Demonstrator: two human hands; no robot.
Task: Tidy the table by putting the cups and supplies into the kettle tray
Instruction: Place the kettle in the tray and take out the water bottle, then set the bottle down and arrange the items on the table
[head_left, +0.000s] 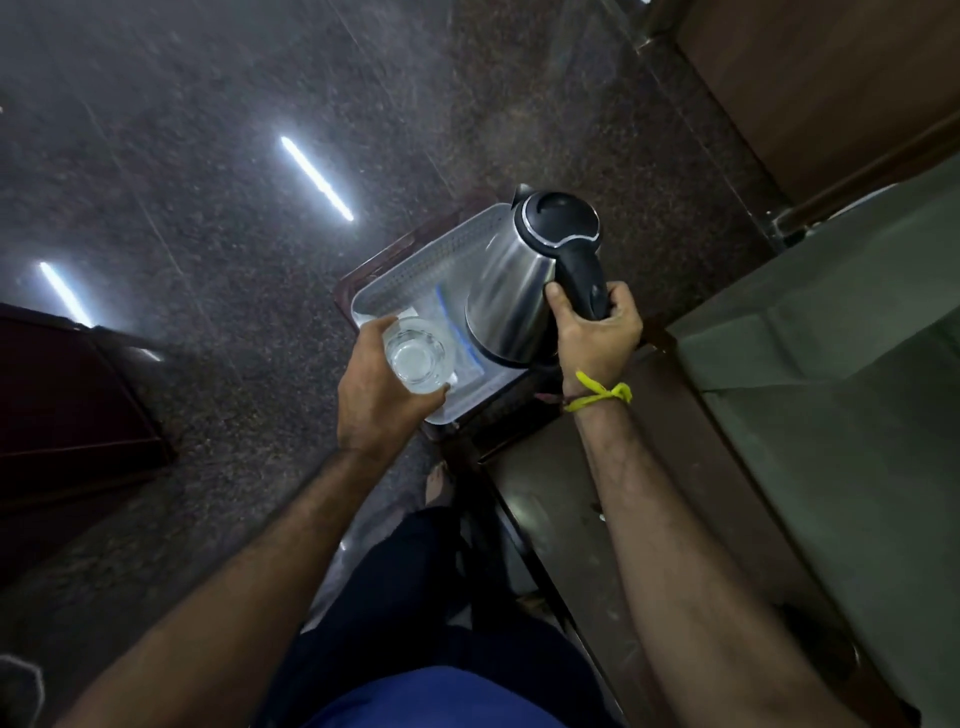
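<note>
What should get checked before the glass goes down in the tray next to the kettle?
1. Left hand has the glass firmly: ok.
2. Right hand grips the kettle handle: ok.
3. Glass empty: ok, looks clear.
4. Free spot in the tray: ok, near-left corner open.
5. Kettle lid shut: ok.
6. Kettle resting or lifted: cannot tell.

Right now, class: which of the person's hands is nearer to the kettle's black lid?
The right hand. It grips the kettle's handle just below the black lid. The left hand is lower and further left, holding a glass.
</note>
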